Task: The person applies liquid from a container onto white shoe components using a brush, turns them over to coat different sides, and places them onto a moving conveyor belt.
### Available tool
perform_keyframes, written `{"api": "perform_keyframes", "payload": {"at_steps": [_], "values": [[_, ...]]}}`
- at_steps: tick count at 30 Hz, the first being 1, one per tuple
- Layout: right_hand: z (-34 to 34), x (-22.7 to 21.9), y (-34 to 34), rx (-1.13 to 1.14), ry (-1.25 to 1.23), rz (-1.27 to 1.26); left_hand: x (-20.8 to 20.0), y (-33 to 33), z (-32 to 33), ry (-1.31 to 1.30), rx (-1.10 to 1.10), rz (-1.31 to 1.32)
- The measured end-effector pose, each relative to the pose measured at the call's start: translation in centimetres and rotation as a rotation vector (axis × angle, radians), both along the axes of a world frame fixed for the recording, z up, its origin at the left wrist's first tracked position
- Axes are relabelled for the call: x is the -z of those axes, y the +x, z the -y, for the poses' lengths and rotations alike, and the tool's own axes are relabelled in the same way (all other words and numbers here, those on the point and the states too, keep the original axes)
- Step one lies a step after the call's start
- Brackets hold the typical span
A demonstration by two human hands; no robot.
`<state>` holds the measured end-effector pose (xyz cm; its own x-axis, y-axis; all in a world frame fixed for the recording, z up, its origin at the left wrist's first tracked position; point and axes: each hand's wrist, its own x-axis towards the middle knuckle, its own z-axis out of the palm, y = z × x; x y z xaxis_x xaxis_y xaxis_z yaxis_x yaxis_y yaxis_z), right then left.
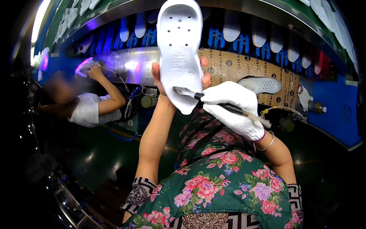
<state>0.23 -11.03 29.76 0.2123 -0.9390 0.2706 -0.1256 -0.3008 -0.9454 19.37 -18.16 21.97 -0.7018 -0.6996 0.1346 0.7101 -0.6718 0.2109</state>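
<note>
My bare left hand (pixel 156 78) supported the white sole (pixel 179 36) from behind, directly before me, thumb curled round one edge and fingers round the other; its perforated end pointed away. My gloved right hand (pixel 234 103) pinched the black-handled brush (pixel 228 108), whose bristles lay at the heel end, apparently in contact. I judged the sole light and slightly flexible, its smooth face likely slippery if wetted; the side edges near the waist appeared the sound place to grip, leaving that face unobstructed. Beyond, a second sole (pixel 261 85) lay on the cardboard (pixel 217 74), pale shoe parts (pixel 231 28) stood along blue holders (pixel 216 37), and leftward a co-worker (pixel 89 110) handled a pink-lit piece (pixel 84 68).
</note>
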Motion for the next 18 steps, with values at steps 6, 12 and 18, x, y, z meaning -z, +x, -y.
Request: {"api": "perform_keyframes", "payload": {"at_steps": [6, 12, 18], "values": [[-1.0, -1.2, 0.6, -0.239, -0.068, -0.015, -1.9, -0.9, 2.6, -0.186, -0.029, -0.042], [0.0, -0.3, 0.6, -0.046, -0.155, -0.080, -3.6, -0.8, 2.5, -0.040, 0.018, 0.191], [-1.3, -0.4, 2.0, -0.264, -0.359, -0.160, -3.5, 0.3, 3.5, -0.029, 0.131, 0.122]]}}
